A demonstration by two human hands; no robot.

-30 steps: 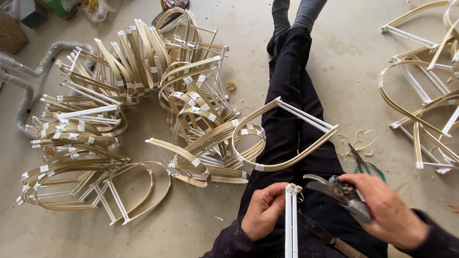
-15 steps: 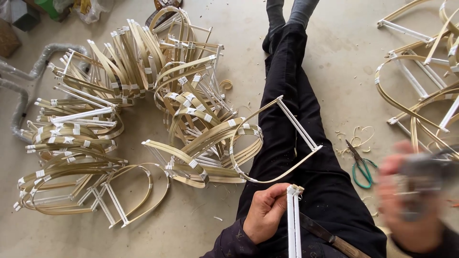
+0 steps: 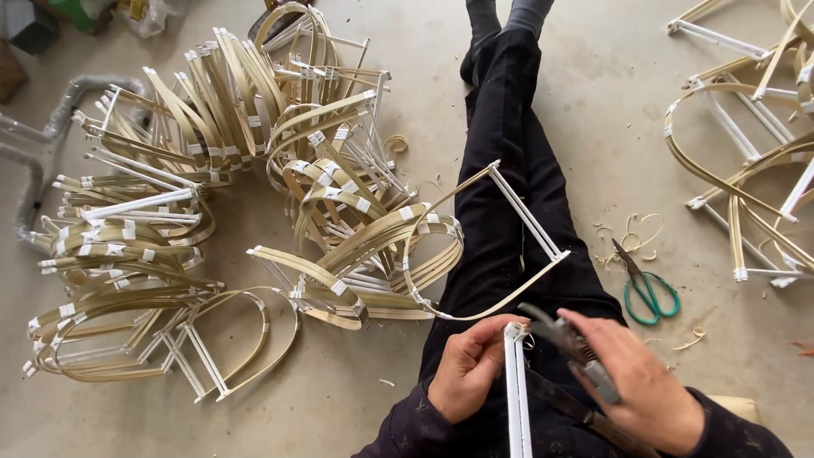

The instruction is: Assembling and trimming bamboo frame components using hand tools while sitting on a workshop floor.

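Bamboo frame [image 3: 515, 373] runs off-frame below; right hand [image 3: 646, 390] hides the pliers [image 3: 570, 343].

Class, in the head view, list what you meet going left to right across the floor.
Grey hose → pile of bamboo frames → black-trousered legs → green scissors → more frames.

R hand [image 3: 634, 383] w/ metal tool [image 3: 570, 346], blurred at right edge of frame 0.5 s ago, now back lower centre-right, tool tip prob. touching white rod frame [image 3: 515, 386] top.
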